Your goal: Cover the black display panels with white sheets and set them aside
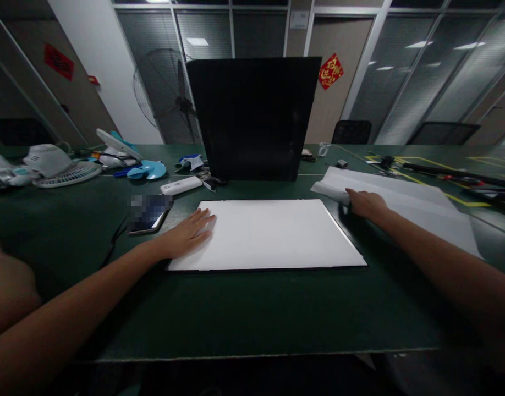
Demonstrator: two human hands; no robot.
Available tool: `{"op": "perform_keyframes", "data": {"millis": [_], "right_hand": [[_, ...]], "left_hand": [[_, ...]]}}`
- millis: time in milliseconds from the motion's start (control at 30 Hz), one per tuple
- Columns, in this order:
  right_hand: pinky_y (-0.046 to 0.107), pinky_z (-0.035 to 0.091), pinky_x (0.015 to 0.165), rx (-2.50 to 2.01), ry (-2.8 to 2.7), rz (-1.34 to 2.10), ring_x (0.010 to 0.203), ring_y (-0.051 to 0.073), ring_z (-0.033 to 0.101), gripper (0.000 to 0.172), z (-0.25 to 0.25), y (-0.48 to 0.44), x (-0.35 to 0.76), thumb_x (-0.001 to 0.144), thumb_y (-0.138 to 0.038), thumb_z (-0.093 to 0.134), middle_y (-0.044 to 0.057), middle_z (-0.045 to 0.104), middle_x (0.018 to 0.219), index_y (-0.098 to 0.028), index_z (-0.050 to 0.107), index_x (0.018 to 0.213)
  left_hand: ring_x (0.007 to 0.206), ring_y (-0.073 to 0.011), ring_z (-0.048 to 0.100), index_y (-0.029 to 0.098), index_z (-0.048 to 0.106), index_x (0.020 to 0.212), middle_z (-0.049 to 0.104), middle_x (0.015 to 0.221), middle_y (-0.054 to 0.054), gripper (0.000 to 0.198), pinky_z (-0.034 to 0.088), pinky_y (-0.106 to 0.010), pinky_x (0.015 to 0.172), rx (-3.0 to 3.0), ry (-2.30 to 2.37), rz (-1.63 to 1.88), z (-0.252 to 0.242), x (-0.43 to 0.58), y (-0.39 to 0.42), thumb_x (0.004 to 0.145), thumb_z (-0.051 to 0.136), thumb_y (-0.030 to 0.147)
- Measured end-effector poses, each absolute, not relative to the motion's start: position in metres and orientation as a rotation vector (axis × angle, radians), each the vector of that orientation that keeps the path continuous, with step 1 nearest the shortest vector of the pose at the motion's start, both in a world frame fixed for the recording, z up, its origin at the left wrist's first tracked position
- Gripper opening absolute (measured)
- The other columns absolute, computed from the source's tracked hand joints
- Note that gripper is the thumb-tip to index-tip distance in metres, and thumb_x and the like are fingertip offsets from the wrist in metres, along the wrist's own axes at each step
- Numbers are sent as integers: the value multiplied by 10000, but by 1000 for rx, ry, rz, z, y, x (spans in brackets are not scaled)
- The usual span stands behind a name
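A flat white panel (269,234) with a thin dark frame lies on the green table in front of me. My left hand (190,234) rests on its left edge, palm down and fingers spread. Off to the right, my right hand (366,204) is closed on the left edge of a thin white sheet (409,201); the fingertips are partly hidden. The sheet looks creased near that hand and spreads over the table beneath my forearm. Behind the white panel, a large black panel (254,118) stands upright.
A phone (149,213) and a white oblong device (181,186) lie left of the panel. White fan parts (69,173) and blue fan blades (147,169) sit farther left. A clear cup (323,149) stands at the back. Dark rods (450,173) lie on the right. The table's front edge (256,357) is near me.
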State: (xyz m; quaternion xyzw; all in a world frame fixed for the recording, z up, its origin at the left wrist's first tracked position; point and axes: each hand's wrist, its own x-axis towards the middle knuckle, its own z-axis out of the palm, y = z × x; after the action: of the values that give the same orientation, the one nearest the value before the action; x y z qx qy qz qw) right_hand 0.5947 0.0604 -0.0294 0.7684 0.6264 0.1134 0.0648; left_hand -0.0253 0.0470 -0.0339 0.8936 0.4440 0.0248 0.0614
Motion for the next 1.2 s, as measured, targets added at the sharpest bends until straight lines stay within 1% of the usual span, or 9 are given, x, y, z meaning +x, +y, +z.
{"op": "perform_keyframes", "data": {"millis": [200, 333, 467, 600, 700, 833, 967, 1067, 1200], "right_hand": [[411, 529, 833, 2471, 1843, 473, 1069, 350, 732, 499, -12, 38, 569, 1023, -197, 433, 255, 732, 1223, -153, 613, 1487], [439, 525, 832, 2425, 1920, 617, 1022, 348, 743, 519, 7, 25, 534, 1089, -260, 314, 255, 751, 1151, -130, 576, 1518], [430, 540, 831, 2168, 2161, 627, 1022, 323, 745, 517, 15, 2, 481, 1100, -363, 336, 178, 756, 1258, -225, 594, 1527], [412, 585, 755, 1757, 2453, 422, 963, 290, 758, 491, 10, -35, 424, 1053, -324, 435, 106, 760, 1306, -283, 640, 1497], [438, 614, 846, 1534, 2612, 253, 1074, 294, 752, 438, 5, -61, 393, 1038, -353, 491, 98, 747, 1344, -263, 703, 1411], [511, 581, 1031, 1401, 2770, 149, 1275, 329, 681, 563, 2, -81, 376, 1053, -531, 473, 137, 670, 1466, -208, 655, 1477], [521, 539, 1112, 1453, 2866, 95, 1340, 325, 643, 704, 5, -76, 381, 1044, -608, 458, 148, 621, 1523, -193, 514, 1610], [561, 514, 1126, 1732, 2712, 282, 1359, 360, 624, 750, 5, -59, 395, 1056, -621, 402, 190, 611, 1523, -139, 484, 1625], [566, 578, 999, 1977, 2386, 336, 1191, 370, 713, 731, 0, -38, 413, 1065, -644, 333, 185, 719, 1370, -137, 624, 1504]], "left_hand": [[1656, -350, 119, 168, 327, 1694, 191, 1784, -116, 825, 193, -542, 1334, 2711, 1337, 110, -36, -26, 48, 1065, 217, 690], [1661, -347, 91, 146, 289, 1704, 145, 1793, -127, 845, 150, -546, 1342, 2688, 1327, 96, -37, -27, 48, 1066, 205, 694], [1665, -336, 55, 126, 267, 1708, 137, 1794, -137, 848, 111, -533, 1350, 2662, 1314, 87, -37, -28, 49, 1071, 209, 682], [1662, -342, 81, 144, 269, 1710, 161, 1790, -128, 828, 135, -543, 1349, 2661, 1303, 112, -38, -30, 50, 1071, 250, 669], [1662, -339, 81, 125, 273, 1705, 160, 1790, -134, 824, 135, -539, 1349, 2654, 1311, 109, -39, -30, 50, 1073, 268, 654], [1662, -321, 79, 136, 248, 1713, 158, 1790, -128, 819, 136, -519, 1351, 2656, 1327, 108, -39, -29, 50, 1074, 268, 648], [1658, -335, 101, 157, 249, 1714, 180, 1786, -119, 814, 166, -543, 1344, 2670, 1315, 118, -39, -28, 49, 1071, 268, 656], [1662, -333, 77, 154, 234, 1717, 161, 1791, -118, 822, 146, -552, 1345, 2650, 1309, 115, -36, -27, 48, 1075, 216, 667], [1665, -339, 54, 124, 192, 1723, 111, 1797, -142, 881, 108, -541, 1350, 2607, 1312, 95, -34, -27, 46, 1063, 151, 706]]}}
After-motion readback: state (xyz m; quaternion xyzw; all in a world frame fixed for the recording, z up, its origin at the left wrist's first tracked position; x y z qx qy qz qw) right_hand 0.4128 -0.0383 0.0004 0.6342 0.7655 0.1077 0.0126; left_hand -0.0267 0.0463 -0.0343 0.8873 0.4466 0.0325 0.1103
